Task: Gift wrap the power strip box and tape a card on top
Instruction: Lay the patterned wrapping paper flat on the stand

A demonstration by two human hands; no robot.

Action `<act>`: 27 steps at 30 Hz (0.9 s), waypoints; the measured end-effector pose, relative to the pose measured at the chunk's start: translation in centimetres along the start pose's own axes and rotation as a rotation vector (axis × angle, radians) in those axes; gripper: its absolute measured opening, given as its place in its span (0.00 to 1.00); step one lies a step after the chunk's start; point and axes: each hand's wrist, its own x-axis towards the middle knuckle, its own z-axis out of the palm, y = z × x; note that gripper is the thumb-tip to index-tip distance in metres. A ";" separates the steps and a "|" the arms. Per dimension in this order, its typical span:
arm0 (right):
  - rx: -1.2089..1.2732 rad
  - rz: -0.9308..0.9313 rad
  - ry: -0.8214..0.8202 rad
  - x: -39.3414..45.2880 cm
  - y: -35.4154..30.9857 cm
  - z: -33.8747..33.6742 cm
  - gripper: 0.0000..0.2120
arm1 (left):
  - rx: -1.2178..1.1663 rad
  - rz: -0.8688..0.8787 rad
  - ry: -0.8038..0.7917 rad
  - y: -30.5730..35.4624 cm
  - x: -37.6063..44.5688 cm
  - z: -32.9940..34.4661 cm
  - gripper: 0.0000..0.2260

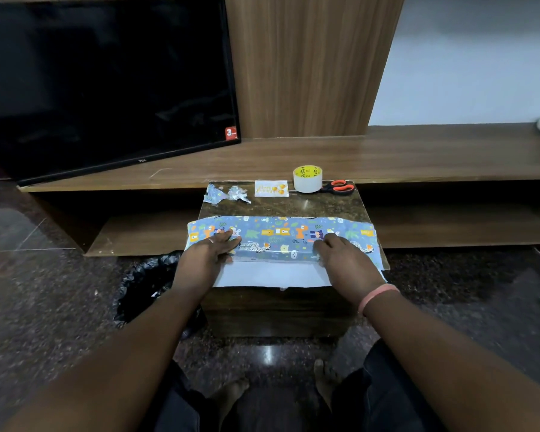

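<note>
Both hands lie flat with straight fingers on the wrapping paper (281, 236), which is folded over the power strip box at the tabletop's (281, 205) 6 o'clock edge; the left hand (208, 255) presses its 9 o'clock end, the right hand (340, 257) its 3 o'clock part; at 12 o'clock lie the card (271, 188), tape roll (307, 179), scissors (339, 187) and crumpled scraps (226, 194).

Stool (334, 207): wrapped box (278, 236) at front under my hands; behind it, left to right, plastic scraps (226, 193), card (271, 188), tape roll (307, 179), scissors (339, 187).
</note>
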 end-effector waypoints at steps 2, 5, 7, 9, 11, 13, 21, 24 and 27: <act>-0.029 0.019 -0.054 -0.4 0.5 -0.5 0.28 | -0.011 -0.011 0.002 0.2 0.0 0.0 0.23; -0.075 0.096 -0.162 -1.0 0.9 -1.2 0.35 | -0.023 -0.032 0.012 0.7 0.0 0.0 0.23; -0.100 0.119 -0.210 -1.2 0.3 -1.0 0.34 | -0.009 -0.034 0.005 0.6 0.0 0.1 0.23; -0.101 0.180 -0.247 -1.2 -0.3 -0.2 0.33 | 0.003 -0.042 -0.001 0.4 0.1 0.2 0.23; -0.052 0.275 -0.252 -1.0 -0.6 0.9 0.36 | 0.010 -0.046 -0.004 0.2 0.1 0.1 0.23; -0.029 0.338 -0.222 -0.7 -0.7 1.7 0.38 | 0.010 -0.049 -0.013 0.1 0.2 0.1 0.23; -0.235 0.266 -0.127 -0.8 -1.6 1.6 0.31 | 0.042 -0.110 0.003 1.0 0.1 0.1 0.22; -0.095 0.157 -0.138 -0.6 -2.4 0.1 0.32 | 0.062 -0.113 0.005 1.1 0.1 0.2 0.22; -0.018 0.141 -0.110 0.0 -2.0 -0.6 0.25 | 0.064 -0.095 -0.005 1.2 0.0 0.2 0.22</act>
